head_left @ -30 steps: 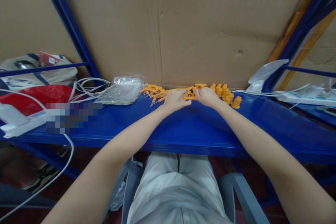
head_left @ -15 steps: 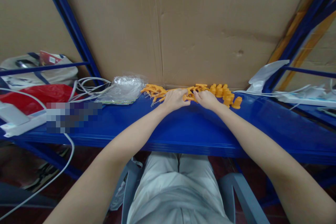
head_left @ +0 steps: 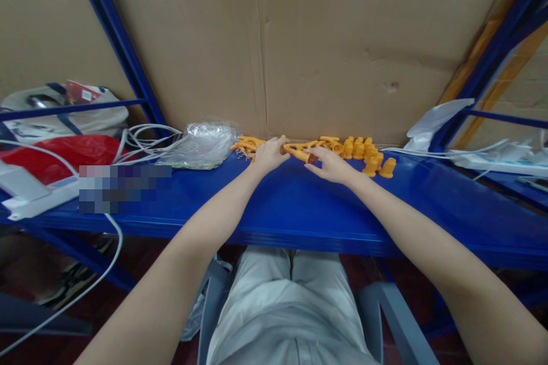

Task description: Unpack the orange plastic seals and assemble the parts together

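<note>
A long orange plastic part [head_left: 303,155] is between my two hands above the blue table, tilted down to the right. My left hand [head_left: 270,155] is closed around its left end. The thumb and fingers of my right hand [head_left: 330,165] close about its wider right end. Behind my hands lie more loose orange plastic parts [head_left: 327,140]. Beside my left hand are other orange parts [head_left: 249,142] and thin coiled metal springs [head_left: 243,153]. To the right of my right hand, several orange cup-shaped pieces [head_left: 370,163] stand upright in a group.
Clear plastic bags [head_left: 201,145] lie left of the parts, with white cables [head_left: 148,137] and a power strip [head_left: 40,199] further left. A cardboard panel [head_left: 321,57] rises behind the blue table [head_left: 308,211]. White cables and a strip [head_left: 500,158] lie at right.
My hands have moved slightly apart, the left one to the left. The long orange part now shows plainly between them; before, my hands were lower over the pile.
</note>
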A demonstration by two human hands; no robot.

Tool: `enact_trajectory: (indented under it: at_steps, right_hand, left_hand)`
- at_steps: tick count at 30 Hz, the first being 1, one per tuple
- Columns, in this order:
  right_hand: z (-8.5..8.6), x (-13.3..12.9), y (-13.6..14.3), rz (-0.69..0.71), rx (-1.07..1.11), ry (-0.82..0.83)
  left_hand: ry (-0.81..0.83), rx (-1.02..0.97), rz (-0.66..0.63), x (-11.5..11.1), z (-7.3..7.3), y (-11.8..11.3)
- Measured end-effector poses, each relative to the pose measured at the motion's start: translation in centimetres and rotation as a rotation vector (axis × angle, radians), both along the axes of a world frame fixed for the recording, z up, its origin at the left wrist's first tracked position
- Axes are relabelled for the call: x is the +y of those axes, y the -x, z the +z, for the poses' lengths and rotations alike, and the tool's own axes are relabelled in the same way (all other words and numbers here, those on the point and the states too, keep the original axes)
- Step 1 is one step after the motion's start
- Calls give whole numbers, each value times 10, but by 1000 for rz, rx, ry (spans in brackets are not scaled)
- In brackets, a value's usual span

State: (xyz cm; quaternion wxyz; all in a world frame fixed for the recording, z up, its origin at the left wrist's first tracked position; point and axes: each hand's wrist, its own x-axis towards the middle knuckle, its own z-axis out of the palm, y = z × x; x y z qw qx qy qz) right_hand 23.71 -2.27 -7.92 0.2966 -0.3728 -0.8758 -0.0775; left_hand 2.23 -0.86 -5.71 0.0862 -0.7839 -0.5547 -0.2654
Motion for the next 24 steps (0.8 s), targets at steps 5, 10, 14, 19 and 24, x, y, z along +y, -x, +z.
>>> enact_trajectory:
  at_steps: [5,10,14,19,24]
  right_hand:
    - [-2,-1,3,72,-9,6]
    - [-1,-6,5,1,-28,13]
    - [-2,-8,6,-44,-40,-28]
    - [-2,-7,8,-52,-35,-124]
    - [1,-4,3,-159,-15,-202]
  left_hand:
    - [14,-42,3,4,-1,3]
    - [-1,-44,-7,6,-5,2]
    - [6,-30,-45,9,-7,2]
    - [-19,-56,-111,14,-9,3]
    - [-63,-100,-212,19,-12,3]
